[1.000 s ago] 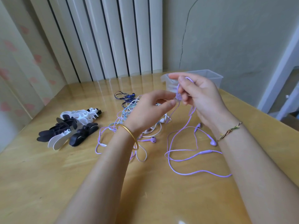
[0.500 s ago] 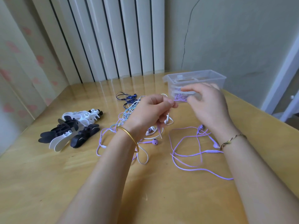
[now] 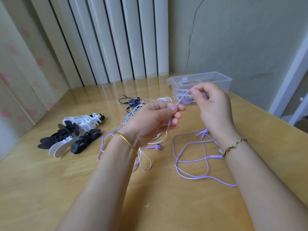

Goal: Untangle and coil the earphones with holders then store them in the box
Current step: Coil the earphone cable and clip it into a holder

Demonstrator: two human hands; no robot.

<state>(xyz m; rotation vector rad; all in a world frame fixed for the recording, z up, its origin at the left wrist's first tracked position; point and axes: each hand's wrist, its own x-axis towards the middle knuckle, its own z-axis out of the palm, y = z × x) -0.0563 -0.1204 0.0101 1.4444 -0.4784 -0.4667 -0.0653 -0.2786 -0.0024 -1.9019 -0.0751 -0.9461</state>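
My left hand point(image 3: 153, 121) pinches the plug end of the purple earphone cable point(image 3: 191, 176) above the table. A short span of that cable runs up to my right hand point(image 3: 212, 105), which pinches it between thumb and fingers. The remaining purple cable lies in loose loops on the table under my right wrist. A tangle of white, light blue, purple and dark blue earphones point(image 3: 133, 107) sits behind my left hand. The clear plastic box point(image 3: 223, 80) stands at the back right, with a coiled purple earphone on a white holder inside.
A pile of black and white holders point(image 3: 73, 135) lies on the left of the wooden table point(image 3: 50, 189). Vertical blinds and a wall close the far side. The table's right edge runs behind my right arm.
My right hand has moved back from the box and lifted slightly, now drawing a short span of purple cable taut from my left hand. The camera has shifted a little.
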